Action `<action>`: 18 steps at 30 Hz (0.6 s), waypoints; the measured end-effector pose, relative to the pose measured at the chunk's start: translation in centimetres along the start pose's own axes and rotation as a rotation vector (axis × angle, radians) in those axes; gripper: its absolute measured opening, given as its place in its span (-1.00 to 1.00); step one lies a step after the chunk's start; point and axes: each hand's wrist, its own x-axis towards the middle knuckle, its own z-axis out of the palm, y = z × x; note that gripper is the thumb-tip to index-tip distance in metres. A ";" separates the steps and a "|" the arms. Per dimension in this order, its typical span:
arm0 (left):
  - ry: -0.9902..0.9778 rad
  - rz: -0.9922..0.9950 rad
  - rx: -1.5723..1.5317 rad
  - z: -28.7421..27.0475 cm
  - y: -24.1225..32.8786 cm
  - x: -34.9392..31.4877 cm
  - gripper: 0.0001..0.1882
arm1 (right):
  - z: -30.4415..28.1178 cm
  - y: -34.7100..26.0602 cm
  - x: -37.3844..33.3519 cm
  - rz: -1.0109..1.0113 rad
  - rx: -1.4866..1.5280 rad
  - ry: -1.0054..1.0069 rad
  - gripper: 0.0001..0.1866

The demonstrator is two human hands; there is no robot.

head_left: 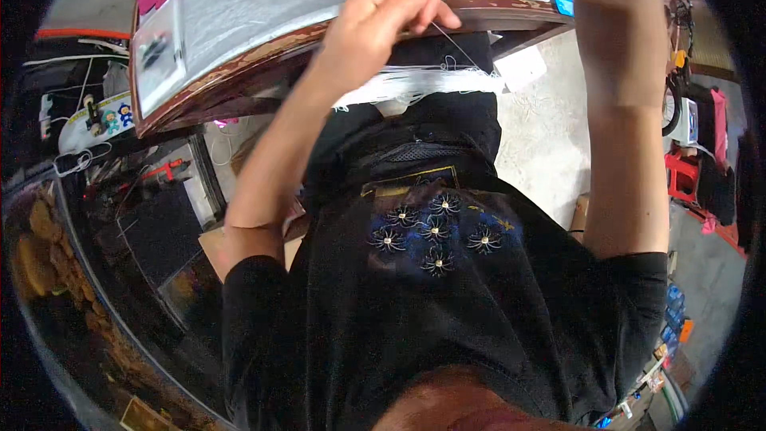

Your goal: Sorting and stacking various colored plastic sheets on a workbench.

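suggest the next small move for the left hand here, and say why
Probably ease the left hand slowly away from the bundle of white strands across the lap: a thin thread slants from the hand down toward that bundle, where many strands lie close together, so a gentle pull may limit snagging.

The left of two fisheye cameras is sitting on the person's head, looking down and forward from close above the black short-sleeved shirt with shiny blue flower motifs (447,291). The bare left hand (383,12) and the silver-grey table with a reddish-brown rim (263,8) are showing farther off, near the top. The lens is curving straight edges, and the upper border is cutting off the bare right forearm (626,144).
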 end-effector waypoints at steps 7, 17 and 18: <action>-0.317 0.333 -0.029 -7.1 9.8 4.2 -0.68 | 5.6 3.2 1.6 1.055 0.959 -0.119 -0.68; 0.357 0.258 -0.180 -11.7 9.6 1.1 -0.53 | 2.1 4.8 2.0 0.369 0.776 -0.430 -0.70; 0.401 0.255 -0.211 -11.2 9.1 1.9 -0.52 | 0.7 4.2 2.7 0.384 0.749 -0.407 -0.70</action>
